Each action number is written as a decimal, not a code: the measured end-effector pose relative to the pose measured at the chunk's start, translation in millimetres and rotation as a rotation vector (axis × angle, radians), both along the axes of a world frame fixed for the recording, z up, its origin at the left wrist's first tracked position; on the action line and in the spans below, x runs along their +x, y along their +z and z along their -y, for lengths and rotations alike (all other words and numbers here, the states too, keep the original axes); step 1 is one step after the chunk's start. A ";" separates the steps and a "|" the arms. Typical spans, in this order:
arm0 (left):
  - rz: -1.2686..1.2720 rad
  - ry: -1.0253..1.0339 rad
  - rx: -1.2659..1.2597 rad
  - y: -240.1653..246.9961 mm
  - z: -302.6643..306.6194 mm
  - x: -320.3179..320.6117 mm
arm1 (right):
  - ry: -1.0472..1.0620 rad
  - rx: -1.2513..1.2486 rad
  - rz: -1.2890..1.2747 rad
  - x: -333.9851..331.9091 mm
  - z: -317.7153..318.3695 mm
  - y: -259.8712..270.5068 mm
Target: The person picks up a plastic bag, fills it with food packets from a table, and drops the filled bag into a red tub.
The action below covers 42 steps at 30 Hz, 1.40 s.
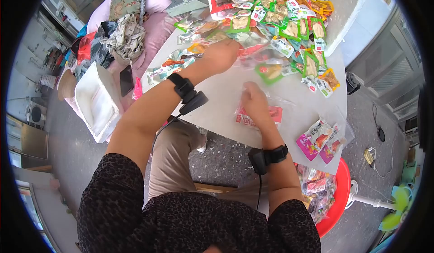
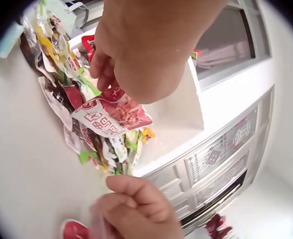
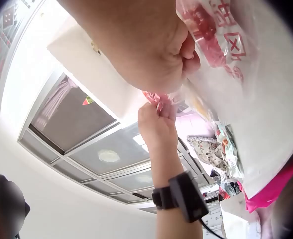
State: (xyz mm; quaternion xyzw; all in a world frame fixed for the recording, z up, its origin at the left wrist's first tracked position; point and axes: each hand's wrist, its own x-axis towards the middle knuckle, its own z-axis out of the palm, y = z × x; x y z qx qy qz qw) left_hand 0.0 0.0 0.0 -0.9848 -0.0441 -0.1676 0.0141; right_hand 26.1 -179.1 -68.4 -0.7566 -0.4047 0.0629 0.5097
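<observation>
The left hand (image 1: 221, 54) pinches a red-and-white snack packet (image 2: 111, 112) at the edge of the packet heap (image 1: 280, 22) on the table (image 1: 224, 108); close beside it, the right hand (image 1: 254, 101) grips a clear plastic bag (image 1: 275, 113), seemingly holding red packets; a red basin (image 1: 339, 198) holds more packets.

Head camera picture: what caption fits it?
Left hand pinches a red packet from the snack pile; right hand holds a clear bag.
</observation>
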 end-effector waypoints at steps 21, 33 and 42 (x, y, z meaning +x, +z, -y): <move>-0.049 0.474 -1.835 -57.3 -26.1 -106.1 | 0.038 -0.020 -0.026 -2.5 -4.3 -5.2; -0.194 0.517 -0.864 -48.0 12.2 -77.2 | 0.088 0.020 -0.038 -0.8 -3.9 -10.1; 0.013 0.583 -0.912 -46.0 22.2 -83.8 | 0.093 0.056 -0.090 -3.2 -2.9 -6.0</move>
